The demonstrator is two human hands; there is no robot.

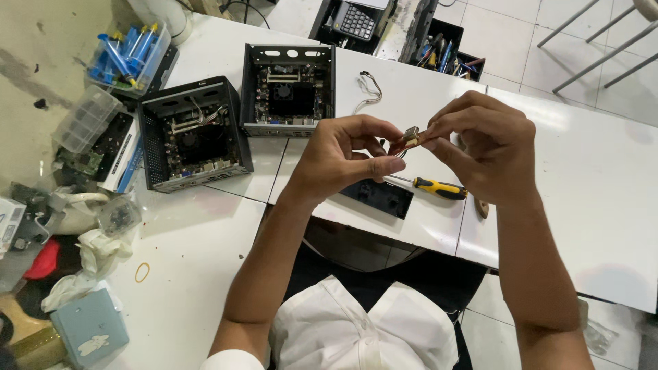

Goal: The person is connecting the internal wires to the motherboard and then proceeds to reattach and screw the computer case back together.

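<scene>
Pinched between both sets of my fingertips, a small metal connector (411,134) hangs above the white table (582,178); my left hand (343,161) and right hand (483,147) press on it from either side. Below lie one yellow-handled screwdriver (439,188) and one black panel (378,195). Two open computer cases (193,133) sit well apart to the left, leaving bare tabletop on the right.

An electronics repair workshop: opened computer cases (194,133) on white tables (589,171), a screwdriver (439,188), tool bins (445,51)
</scene>
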